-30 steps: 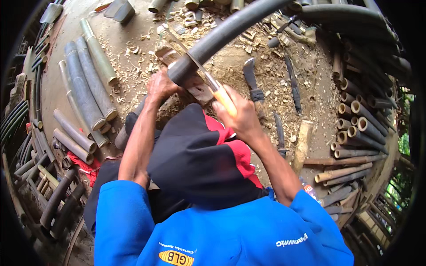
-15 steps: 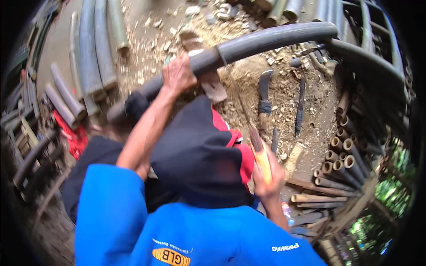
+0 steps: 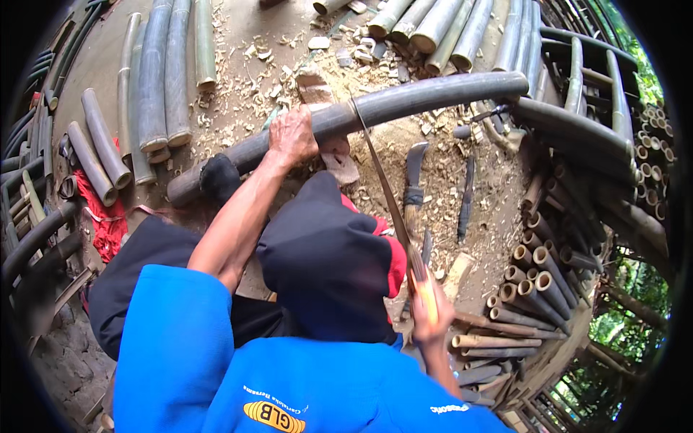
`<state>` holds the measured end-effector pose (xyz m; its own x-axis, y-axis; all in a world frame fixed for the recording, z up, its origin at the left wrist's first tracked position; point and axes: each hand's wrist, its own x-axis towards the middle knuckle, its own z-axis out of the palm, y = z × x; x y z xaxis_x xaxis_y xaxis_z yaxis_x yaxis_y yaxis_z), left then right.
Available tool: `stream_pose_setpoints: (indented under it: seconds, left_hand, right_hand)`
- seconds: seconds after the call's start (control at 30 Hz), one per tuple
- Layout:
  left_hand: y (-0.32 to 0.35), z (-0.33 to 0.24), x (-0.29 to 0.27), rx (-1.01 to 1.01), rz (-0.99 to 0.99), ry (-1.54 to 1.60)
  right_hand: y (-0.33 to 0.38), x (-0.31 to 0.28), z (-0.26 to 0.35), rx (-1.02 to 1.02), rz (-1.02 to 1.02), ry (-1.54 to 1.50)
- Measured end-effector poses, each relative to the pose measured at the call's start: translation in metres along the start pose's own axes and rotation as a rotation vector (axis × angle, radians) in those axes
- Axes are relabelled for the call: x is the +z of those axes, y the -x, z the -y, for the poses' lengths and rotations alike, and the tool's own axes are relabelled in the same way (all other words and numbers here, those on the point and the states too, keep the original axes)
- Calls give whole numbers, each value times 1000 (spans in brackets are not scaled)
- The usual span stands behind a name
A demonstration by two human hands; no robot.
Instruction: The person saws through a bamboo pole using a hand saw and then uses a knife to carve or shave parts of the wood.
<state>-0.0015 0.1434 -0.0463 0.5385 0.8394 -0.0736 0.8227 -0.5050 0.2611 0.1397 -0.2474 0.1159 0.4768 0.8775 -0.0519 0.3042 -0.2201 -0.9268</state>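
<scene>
A long dark bamboo pole (image 3: 440, 95) lies slantwise in front of me, propped on a wooden block (image 3: 339, 160). My left hand (image 3: 292, 135) is closed over the pole, left of its middle. Low on the right, my right hand (image 3: 433, 314) grips the yellow-and-brown handle of a handsaw (image 3: 390, 191). The saw's long narrow blade runs up and away, crossing the pole just right of my left hand. Its tip shows at the pole's far side. At the pole's left part, a dark-covered foot (image 3: 219, 179) presses close against it.
A curved-blade machete (image 3: 414, 164) and a dark wrapped tool (image 3: 467, 198) lie among wood shavings right of the saw. Cut bamboo tubes (image 3: 548, 281) are piled at the right. Thick bamboo poles (image 3: 153, 79) lie at the back left, near a red cloth (image 3: 107, 224).
The saw blade, blurred and seen only short of the pole before, now shows sharply across it. My left hand keeps its place on the pole. The whole view has shifted slightly.
</scene>
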Motion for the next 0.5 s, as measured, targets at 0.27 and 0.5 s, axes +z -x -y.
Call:
stream_pose_setpoints:
  seconds: [0.27, 0.5]
  left_hand:
    - [-12, -10, -2, -2, 49, -9]
    - [-14, 2, 6, 11, 39, 4]
  right_hand:
    - [-179, 84, -15, -53, -24, 119]
    - [-1, 14, -12, -18, -82, -19]
